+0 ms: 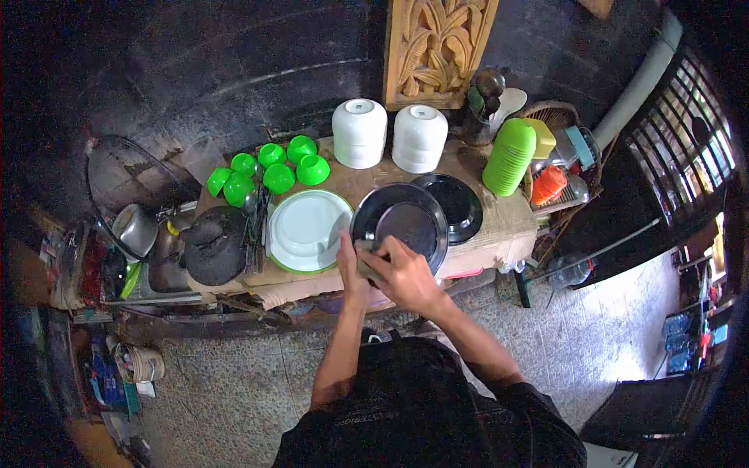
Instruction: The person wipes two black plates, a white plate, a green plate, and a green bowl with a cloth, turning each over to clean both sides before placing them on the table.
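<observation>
A dark, shiny plate (411,224) is in front of me at the front of the counter. My left hand (353,269) grips its near-left rim, with the fingers partly hidden beneath. My right hand (407,278) is closed on a greyish cloth (373,267), pressed against the rim close to my left hand. Just left of them sits a stack of white plates (310,228) with a green edge. Another black plate (463,209) lies behind and to the right, partly covered by the one I hold.
Several green bowls (279,179) and two stacks of white bowls (360,134) stand at the back. Spoons and forks (257,218) lie beside a dark stone mortar (216,246). Stacked green cups (509,157) and a wicker basket (555,115) are on the right. A sink (165,265) is far left.
</observation>
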Available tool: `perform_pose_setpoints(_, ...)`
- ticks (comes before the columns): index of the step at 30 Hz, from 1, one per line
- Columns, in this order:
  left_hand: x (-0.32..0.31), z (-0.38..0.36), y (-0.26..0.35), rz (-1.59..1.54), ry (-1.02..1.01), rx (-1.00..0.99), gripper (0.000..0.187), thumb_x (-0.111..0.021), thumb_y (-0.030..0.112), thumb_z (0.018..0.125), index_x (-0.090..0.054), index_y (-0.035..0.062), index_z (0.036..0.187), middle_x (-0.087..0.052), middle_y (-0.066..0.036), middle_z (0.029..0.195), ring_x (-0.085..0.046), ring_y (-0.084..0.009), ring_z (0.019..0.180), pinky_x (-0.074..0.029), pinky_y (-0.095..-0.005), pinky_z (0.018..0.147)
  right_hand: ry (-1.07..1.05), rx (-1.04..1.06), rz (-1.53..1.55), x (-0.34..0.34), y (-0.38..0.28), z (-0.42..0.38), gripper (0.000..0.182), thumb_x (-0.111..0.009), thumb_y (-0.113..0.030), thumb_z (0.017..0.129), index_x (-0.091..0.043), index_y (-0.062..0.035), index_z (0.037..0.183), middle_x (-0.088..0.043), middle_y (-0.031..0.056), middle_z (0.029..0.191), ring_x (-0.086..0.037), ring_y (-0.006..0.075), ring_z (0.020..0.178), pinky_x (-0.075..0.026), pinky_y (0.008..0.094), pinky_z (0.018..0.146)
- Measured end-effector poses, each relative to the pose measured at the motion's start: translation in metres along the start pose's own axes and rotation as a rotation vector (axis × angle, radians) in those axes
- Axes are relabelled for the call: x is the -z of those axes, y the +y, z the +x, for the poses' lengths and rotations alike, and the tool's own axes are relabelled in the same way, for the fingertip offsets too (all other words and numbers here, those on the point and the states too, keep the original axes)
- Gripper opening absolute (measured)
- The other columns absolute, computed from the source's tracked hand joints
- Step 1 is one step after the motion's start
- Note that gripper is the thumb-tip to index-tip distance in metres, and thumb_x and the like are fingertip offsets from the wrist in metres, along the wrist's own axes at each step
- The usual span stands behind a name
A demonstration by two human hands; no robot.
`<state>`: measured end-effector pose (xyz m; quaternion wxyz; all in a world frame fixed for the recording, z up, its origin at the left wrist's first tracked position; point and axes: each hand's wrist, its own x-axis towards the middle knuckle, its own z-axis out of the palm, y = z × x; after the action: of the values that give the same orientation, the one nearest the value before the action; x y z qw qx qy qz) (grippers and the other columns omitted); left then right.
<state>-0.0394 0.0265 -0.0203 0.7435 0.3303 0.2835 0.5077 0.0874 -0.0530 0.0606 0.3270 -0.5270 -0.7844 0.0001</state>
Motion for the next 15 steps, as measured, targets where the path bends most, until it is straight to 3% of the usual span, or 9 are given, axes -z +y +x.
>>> perform_pose_setpoints(1,-0.004,0.001,-0.001,-0.003,0.007,-0.003,0.059,-0.038,0.053,0.111,-0.061,0.0012,0.130,-0.069,-0.010,0.119,-0.070,-0.0228,0.100,-0.058,-0.0376,0.088,-0.005,0.005,0.003,0.004,0.002,-0.003,0.052,-0.079,-0.009,0.073,-0.072,-0.0102,0.125,-0.053,0.0090,0.099,-0.065,0.0271,0.093,-0.060,0.0378,0.071)
perform_pose_setpoints(3,-0.027,0.000,0.007,-0.061,0.308,-0.062,0.057,-0.040,0.052,0.110,-0.064,0.0030,0.126,-0.070,-0.010,0.119,-0.070,-0.0227,0.101,-0.057,-0.0381,0.089,-0.045,0.072,-0.001,0.015,0.008,-0.011,0.052,-0.078,-0.009,0.072,-0.074,-0.0145,0.123,-0.054,0.0084,0.099,-0.065,0.0259,0.092,-0.060,0.0362,0.071)
perform_pose_setpoints(5,-0.026,0.011,0.006,-0.268,0.411,0.014,0.058,-0.043,0.052,0.109,-0.063,0.0015,0.129,-0.070,-0.011,0.124,-0.068,-0.0247,0.110,-0.054,-0.0423,0.097,-0.063,0.079,0.007,0.017,0.027,-0.023,0.056,-0.076,-0.006,0.069,-0.076,-0.0184,0.123,-0.056,0.0067,0.099,-0.065,0.0253,0.092,-0.060,0.0365,0.073)
perform_pose_setpoints(9,-0.016,0.020,0.006,-0.414,0.346,-0.020,0.060,-0.043,0.055,0.108,-0.060,0.0050,0.136,-0.069,-0.012,0.131,-0.067,-0.0282,0.117,-0.053,-0.0471,0.103,0.045,0.127,-0.034,0.030,0.066,-0.039,0.067,-0.076,-0.004,0.063,-0.076,-0.0263,0.126,-0.064,0.0041,0.103,-0.064,0.0265,0.093,-0.058,0.0393,0.076)
perform_pose_setpoints(12,-0.014,0.026,0.004,-0.478,0.324,0.002,0.060,-0.040,0.056,0.108,-0.059,0.0080,0.139,-0.065,-0.011,0.138,-0.064,-0.0295,0.123,-0.051,-0.0476,0.108,0.165,0.107,-0.086,0.037,0.094,-0.041,0.061,-0.078,-0.004,0.066,-0.077,-0.0231,0.123,-0.064,0.0035,0.103,-0.064,0.0261,0.092,-0.057,0.0397,0.075)
perform_pose_setpoints(14,-0.013,0.028,0.001,-0.481,0.271,-0.001,0.060,-0.040,0.056,0.108,-0.059,0.0080,0.139,-0.065,-0.011,0.138,-0.064,-0.0291,0.124,-0.050,-0.0476,0.108,0.249,-0.090,-0.105,0.040,0.110,-0.035,0.056,-0.081,-0.007,0.069,-0.075,-0.0190,0.124,-0.062,0.0062,0.099,-0.065,0.0278,0.087,-0.057,0.0418,0.072)
perform_pose_setpoints(15,-0.013,0.031,-0.001,-0.488,0.221,-0.001,0.060,-0.040,0.057,0.108,-0.058,0.0080,0.139,-0.065,-0.011,0.139,-0.063,-0.0287,0.125,-0.050,-0.0475,0.108,0.253,-0.088,-0.102,0.042,0.114,-0.027,0.056,-0.081,-0.007,0.069,-0.075,-0.0190,0.124,-0.062,0.0062,0.099,-0.065,0.0278,0.087,-0.057,0.0418,0.072)
